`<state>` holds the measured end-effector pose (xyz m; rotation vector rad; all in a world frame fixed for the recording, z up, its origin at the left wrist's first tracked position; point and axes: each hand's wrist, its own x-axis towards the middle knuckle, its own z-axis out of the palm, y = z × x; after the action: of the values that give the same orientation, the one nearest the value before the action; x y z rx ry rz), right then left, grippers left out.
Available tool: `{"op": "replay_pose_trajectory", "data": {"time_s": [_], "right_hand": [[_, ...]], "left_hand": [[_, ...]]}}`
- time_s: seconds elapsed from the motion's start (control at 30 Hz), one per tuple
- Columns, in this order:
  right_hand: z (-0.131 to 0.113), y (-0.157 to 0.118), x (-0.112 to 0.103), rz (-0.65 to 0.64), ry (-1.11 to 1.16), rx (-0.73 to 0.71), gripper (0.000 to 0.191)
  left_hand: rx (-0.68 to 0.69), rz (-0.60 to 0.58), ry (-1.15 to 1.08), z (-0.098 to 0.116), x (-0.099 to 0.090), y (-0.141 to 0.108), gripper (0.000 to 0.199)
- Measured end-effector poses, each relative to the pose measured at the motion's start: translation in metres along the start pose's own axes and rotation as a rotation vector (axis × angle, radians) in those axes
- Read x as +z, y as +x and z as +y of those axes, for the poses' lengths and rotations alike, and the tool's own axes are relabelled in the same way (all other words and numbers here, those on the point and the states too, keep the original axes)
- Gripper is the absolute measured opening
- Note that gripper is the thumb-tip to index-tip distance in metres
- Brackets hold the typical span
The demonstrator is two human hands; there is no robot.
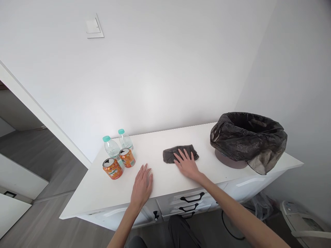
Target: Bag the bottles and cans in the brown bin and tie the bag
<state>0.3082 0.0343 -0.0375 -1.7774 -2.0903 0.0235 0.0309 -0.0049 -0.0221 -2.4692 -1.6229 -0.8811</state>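
Note:
My right hand (188, 166) lies flat with fingers spread on a folded dark grey cloth (169, 155) in the middle of the white cabinet top (157, 137). Palm down near the front edge rests my left hand (141, 186), its fingers stretched out and nothing in it. To its left stand two opened orange soda cans (113, 168), (127, 158). Right behind the cans are two clear plastic bottles (111, 147), (125, 139) with teal caps, both upright and partly hidden by the cans.
A bin lined with a black plastic bag (248, 137) stands at the cabinet top's right end. Black-handled drawers (191, 198) are below the front edge. A light switch (94, 27) is on the wall. A pale appliance (301, 217) sits on the floor at right.

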Motion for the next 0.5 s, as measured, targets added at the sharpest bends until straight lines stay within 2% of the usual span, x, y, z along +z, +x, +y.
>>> {"op": "replay_pose_trajectory", "data": {"time_s": [0.27,0.37,0.5], "right_hand": [[0.095,0.056,-0.003,-0.098,-0.053,0.059,0.061],[0.118,0.073,0.004,-0.108,-0.049,0.076,0.062],[0.132,0.086,0.014,-0.1,-0.051,0.088,0.063]], "left_hand": [[-0.047,-0.01,-0.008,0.002,-0.003,-0.001,0.033],[-0.052,-0.005,-0.009,0.002,-0.003,-0.001,0.031],[-0.052,0.003,-0.007,0.002,-0.002,-0.001,0.029]]}}
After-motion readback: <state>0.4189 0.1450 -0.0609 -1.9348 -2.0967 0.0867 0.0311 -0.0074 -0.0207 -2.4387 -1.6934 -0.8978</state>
